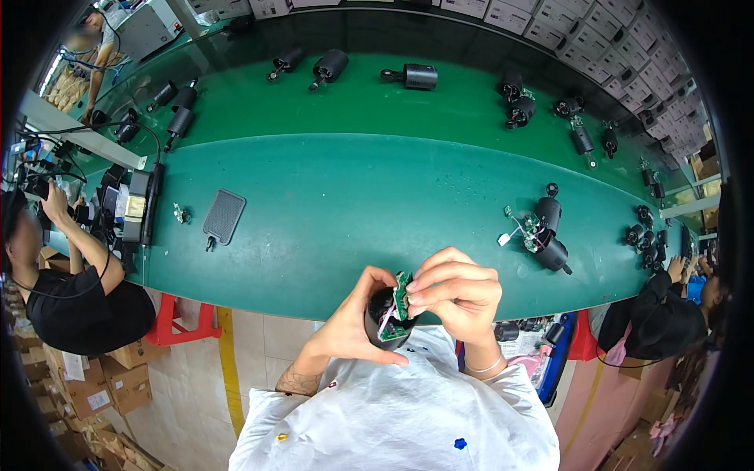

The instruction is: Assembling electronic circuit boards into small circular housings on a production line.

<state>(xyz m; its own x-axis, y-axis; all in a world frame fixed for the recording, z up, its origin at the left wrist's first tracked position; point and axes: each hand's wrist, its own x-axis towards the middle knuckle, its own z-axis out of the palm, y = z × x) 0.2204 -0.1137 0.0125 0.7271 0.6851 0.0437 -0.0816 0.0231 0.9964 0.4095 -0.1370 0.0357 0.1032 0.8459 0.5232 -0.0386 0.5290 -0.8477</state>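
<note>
My left hand (353, 320) is wrapped round a black cylindrical housing (377, 302), its open end facing up toward me. Between the fingertips of my right hand (459, 292) is a small green circuit board (403, 292), held upright at the housing's mouth. A pinkish-white wire (386, 320) runs down inside, where another green board shows near the rim. Farther off on the right, an opened black housing (552, 253) lies on the bench with boards and a white connector (503, 239) hanging out on wires.
On the green bench (330, 204) lie a dark rectangular pad (225, 216) and a small loose board (181, 213) at left. Several black cylinders (420, 76) are spread along the far belt. Co-workers sit left and right on red stools (169, 323). A blue bin (559, 361) stands below right.
</note>
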